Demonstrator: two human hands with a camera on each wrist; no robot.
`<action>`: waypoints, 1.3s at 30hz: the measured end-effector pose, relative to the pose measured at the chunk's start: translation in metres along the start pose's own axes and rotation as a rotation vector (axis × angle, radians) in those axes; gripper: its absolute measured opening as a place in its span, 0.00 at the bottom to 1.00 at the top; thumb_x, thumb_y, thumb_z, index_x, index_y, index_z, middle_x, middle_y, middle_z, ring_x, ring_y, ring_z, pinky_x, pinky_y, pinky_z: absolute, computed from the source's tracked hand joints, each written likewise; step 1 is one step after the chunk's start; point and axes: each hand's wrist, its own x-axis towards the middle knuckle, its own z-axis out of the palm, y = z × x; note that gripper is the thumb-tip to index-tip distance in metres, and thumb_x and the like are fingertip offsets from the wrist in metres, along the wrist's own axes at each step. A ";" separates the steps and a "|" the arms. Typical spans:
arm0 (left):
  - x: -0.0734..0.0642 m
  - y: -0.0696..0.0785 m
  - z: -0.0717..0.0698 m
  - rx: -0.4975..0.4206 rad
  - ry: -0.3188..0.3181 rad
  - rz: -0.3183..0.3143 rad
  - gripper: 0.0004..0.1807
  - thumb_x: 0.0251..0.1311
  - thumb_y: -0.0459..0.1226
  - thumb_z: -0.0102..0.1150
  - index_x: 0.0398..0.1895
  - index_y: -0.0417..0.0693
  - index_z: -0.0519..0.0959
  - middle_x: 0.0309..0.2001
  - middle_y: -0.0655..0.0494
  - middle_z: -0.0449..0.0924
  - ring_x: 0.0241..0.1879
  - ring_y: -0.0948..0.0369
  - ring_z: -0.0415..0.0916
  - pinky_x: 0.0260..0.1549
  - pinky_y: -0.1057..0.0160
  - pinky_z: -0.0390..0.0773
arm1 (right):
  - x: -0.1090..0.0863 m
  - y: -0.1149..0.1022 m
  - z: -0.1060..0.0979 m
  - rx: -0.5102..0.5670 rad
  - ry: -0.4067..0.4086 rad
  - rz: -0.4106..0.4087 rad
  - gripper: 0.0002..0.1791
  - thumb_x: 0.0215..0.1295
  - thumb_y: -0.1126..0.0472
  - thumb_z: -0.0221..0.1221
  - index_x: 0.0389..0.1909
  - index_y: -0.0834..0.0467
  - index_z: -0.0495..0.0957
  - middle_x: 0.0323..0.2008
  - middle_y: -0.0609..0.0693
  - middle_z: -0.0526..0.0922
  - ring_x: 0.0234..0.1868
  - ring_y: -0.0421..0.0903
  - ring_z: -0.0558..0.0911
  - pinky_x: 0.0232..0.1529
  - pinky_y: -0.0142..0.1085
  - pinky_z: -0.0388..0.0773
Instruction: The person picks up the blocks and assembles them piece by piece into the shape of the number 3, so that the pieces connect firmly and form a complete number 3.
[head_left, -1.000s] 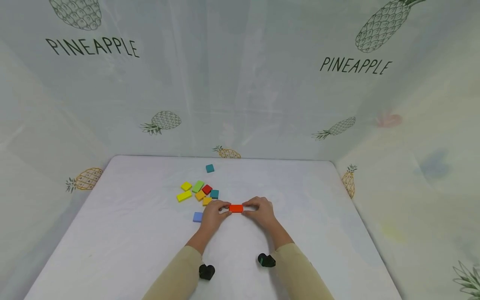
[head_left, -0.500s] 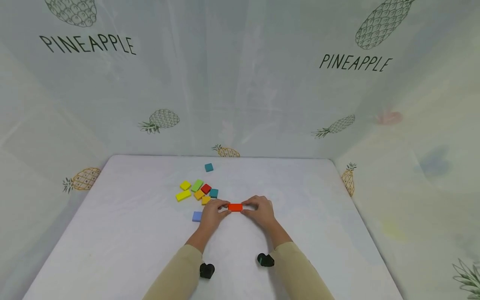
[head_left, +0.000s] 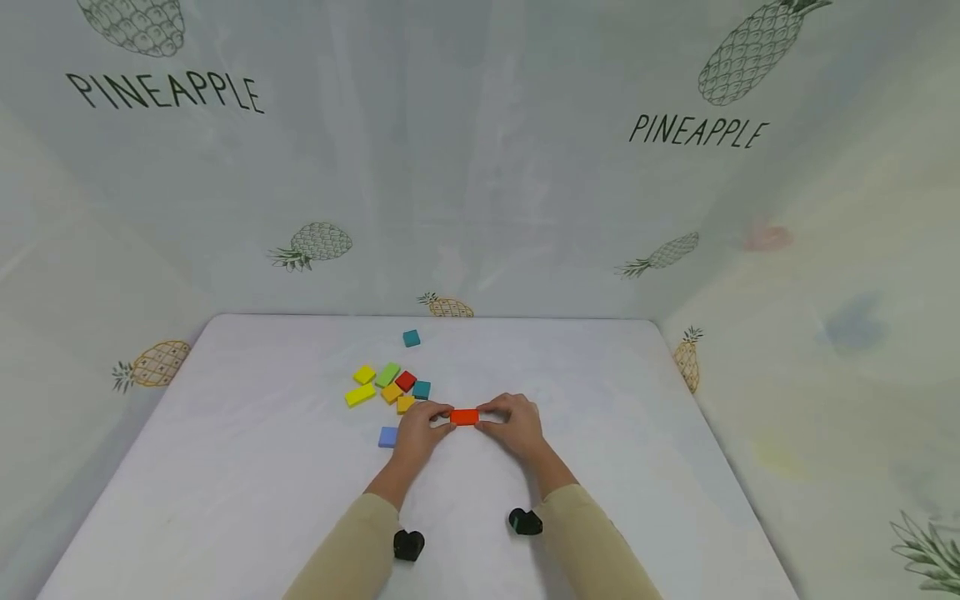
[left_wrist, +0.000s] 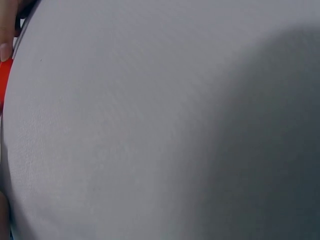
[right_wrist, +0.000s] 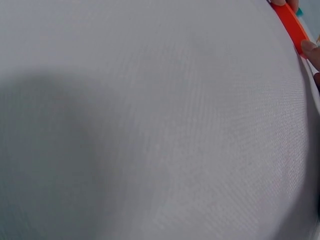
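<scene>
An orange-red rectangular block [head_left: 464,417] lies crosswise on the white table, between the two hands in the head view. My left hand [head_left: 421,427] holds its left end with thumb and index finger. At the right end, the thumb and index finger of my right hand [head_left: 517,423] hold it the same way. The left wrist view catches only a strip of the block [left_wrist: 4,82] at its left edge, beside a fingertip. In the right wrist view, the block [right_wrist: 291,26] shows at the upper right with fingertips at both ends.
Left of the hands lie yellow [head_left: 361,395], green [head_left: 387,375], dark red [head_left: 406,381], amber [head_left: 392,393] and teal [head_left: 422,390] blocks. A blue block [head_left: 387,437] is partly hidden by my left hand. Another teal block [head_left: 411,338] sits near the table's back edge.
The head view has shifted slightly, so everything sits a little further left in it. Both hands and the orange-red block keep their places on the table.
</scene>
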 end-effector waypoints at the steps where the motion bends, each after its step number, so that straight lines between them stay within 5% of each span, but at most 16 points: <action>1: 0.000 -0.001 0.000 0.001 -0.004 0.000 0.19 0.55 0.36 0.70 0.52 0.50 0.83 0.42 0.60 0.80 0.46 0.58 0.73 0.49 0.58 0.77 | 0.000 0.000 0.001 0.000 0.003 -0.004 0.13 0.56 0.48 0.70 0.43 0.43 0.87 0.40 0.37 0.82 0.49 0.43 0.74 0.50 0.44 0.64; 16: 0.000 -0.003 -0.003 0.002 -0.042 0.051 0.18 0.56 0.37 0.70 0.52 0.50 0.83 0.44 0.60 0.81 0.46 0.59 0.73 0.49 0.57 0.76 | -0.004 0.001 -0.003 0.044 0.010 0.010 0.13 0.55 0.50 0.70 0.43 0.44 0.87 0.40 0.38 0.82 0.50 0.45 0.73 0.52 0.44 0.63; 25: -0.003 0.004 -0.005 -0.017 -0.048 0.016 0.21 0.55 0.37 0.71 0.54 0.51 0.82 0.45 0.60 0.80 0.47 0.58 0.73 0.51 0.57 0.76 | -0.006 -0.001 -0.006 0.053 0.001 0.024 0.13 0.56 0.50 0.70 0.43 0.44 0.87 0.41 0.38 0.82 0.51 0.45 0.73 0.52 0.44 0.64; 32: -0.011 0.008 -0.013 -0.134 -0.036 -0.006 0.21 0.56 0.36 0.70 0.55 0.53 0.81 0.44 0.60 0.78 0.44 0.58 0.71 0.46 0.58 0.77 | -0.005 -0.003 -0.011 0.236 -0.019 0.083 0.14 0.56 0.52 0.70 0.45 0.44 0.87 0.43 0.39 0.82 0.52 0.46 0.73 0.56 0.49 0.66; 39: -0.017 0.004 -0.041 -0.124 0.008 0.052 0.20 0.54 0.37 0.72 0.52 0.51 0.82 0.43 0.59 0.80 0.42 0.59 0.73 0.46 0.58 0.77 | -0.003 -0.029 -0.017 0.376 -0.083 0.023 0.15 0.59 0.60 0.68 0.49 0.54 0.85 0.46 0.42 0.82 0.55 0.50 0.72 0.56 0.54 0.68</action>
